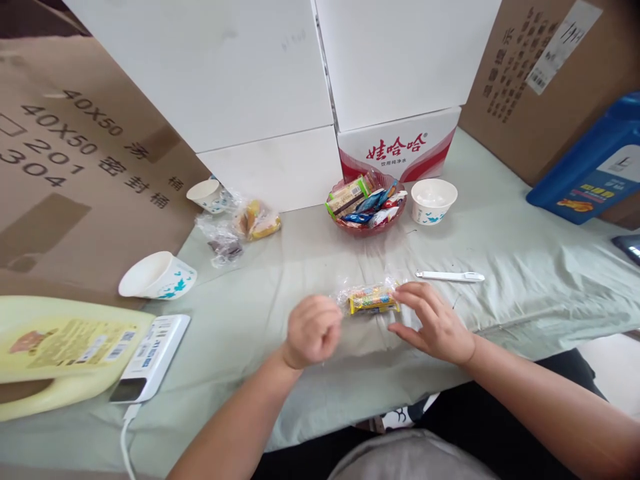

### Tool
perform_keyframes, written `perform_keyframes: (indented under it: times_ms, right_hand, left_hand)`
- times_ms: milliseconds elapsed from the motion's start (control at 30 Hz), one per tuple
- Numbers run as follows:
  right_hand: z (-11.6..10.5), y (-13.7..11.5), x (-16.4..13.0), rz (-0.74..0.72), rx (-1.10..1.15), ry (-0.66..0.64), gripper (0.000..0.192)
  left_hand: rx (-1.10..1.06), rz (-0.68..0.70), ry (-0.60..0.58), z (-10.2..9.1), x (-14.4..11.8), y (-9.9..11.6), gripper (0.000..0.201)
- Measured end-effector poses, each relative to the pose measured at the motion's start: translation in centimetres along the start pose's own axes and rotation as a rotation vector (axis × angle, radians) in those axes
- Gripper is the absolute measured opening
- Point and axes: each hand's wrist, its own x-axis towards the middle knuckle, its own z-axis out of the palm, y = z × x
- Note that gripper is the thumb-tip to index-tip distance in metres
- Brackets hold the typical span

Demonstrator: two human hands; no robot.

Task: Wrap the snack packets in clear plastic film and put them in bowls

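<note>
1. Both hands meet over a small wrapped snack packet [374, 299], which lies near the front middle of the pale green cloth [525, 280] covering the table
2. Left hand [311, 330]: curled into a loose fist, its fingers closed on the clear crimped end of the wrapper at the packet's left side; the contact itself is partly hidden behind the knuckles
3. Right hand [436, 325]: fingers spread and slightly bent, tips resting on the packet's right end and top edge; the thumb lies low along the cloth, so it looks like a light hold rather than a firm clamp
4. Handling judgement: packet looks light; film wrapper thin, crinkly and likely slippery; contents seem a short firm bar that could crack if bent. Best purchase is at the flat sealed end tabs, not the middle
5. Behind, well apart: a red glass bowl [367, 225] filled with mixed wrapped snacks, and just to its right a white paper bowl [433, 200]
6. A white pen-like tool [450, 276] lies on the cloth near the right hand, not touching it
7. Left side: tipped paper cup [156, 275], another cup [206, 195] further back, loose clear-wrapped items [239, 230], a yellow jug [55, 350] on its side, a white scale-like device [150, 357] beside it
</note>
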Motion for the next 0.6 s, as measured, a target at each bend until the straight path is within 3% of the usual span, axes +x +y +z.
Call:
perform_keyframes:
  times_ms: [67,133,200,300,467,600]
  right_hand:
    - [0.5,0.5,-0.2,0.141,-0.055,-0.005,0.053]
    - [0.7,1.3,-0.3,0.212,-0.066,-0.025,0.032]
    - [0.4,1.9,-0.1,0.186,-0.032,-0.049,0.019]
    - [-0.6,1.9,0.3,0.033,0.043,-0.058,0.022]
    - [-1.9,0.8,0.8,-0.209,0.243,-0.170,0.023]
    - [-2.0,0.0,0.8,-0.271,0.440,-0.380,0.020]
  left_hand:
    - [0.083,0.075,-0.221,0.5,0.2,0.8,0.023]
    - [0.234,-0.043,-0.321,1.2,0.1,0.8,0.027]
    - [0.320,-0.171,-0.380,1.6,0.0,0.1,0.031]
    - [0.307,-0.180,-0.387,1.2,0.1,-0.7,0.018]
    - [0.203,0.009,-0.284,-0.1,1.1,0.9,0.016]
    - [0.156,0.130,-0.387,0.5,1.2,2.7,0.034]
